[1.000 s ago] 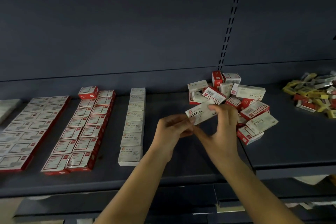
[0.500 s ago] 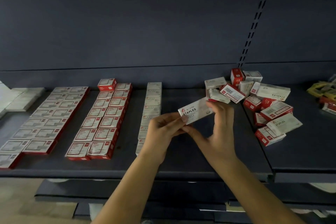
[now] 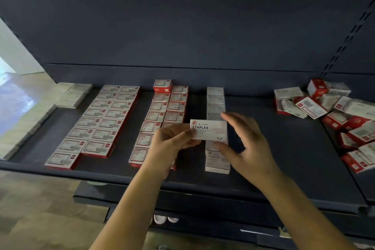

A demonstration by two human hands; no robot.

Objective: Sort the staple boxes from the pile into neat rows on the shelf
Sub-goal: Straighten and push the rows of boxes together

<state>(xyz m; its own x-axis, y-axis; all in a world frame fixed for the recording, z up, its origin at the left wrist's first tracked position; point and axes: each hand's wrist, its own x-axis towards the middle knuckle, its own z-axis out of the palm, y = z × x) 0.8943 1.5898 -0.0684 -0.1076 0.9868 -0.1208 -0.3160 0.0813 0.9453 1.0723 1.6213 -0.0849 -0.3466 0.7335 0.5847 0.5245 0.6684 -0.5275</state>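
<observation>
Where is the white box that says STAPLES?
In the head view, the white box sits mid-frame, pinched by the left hand, just above the single row of white boxes.

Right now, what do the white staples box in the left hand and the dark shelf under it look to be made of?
The white rectangular staples box, pinched by the left hand, looks like thin printed cardboard with a matte face: crisp folded edges, flat printed lettering, no glare. The dark blue-grey shelf looks like painted sheet metal with a dull finish: a thin rolled front lip and a slotted upright behind it, though plastic cannot be ruled out.
</observation>
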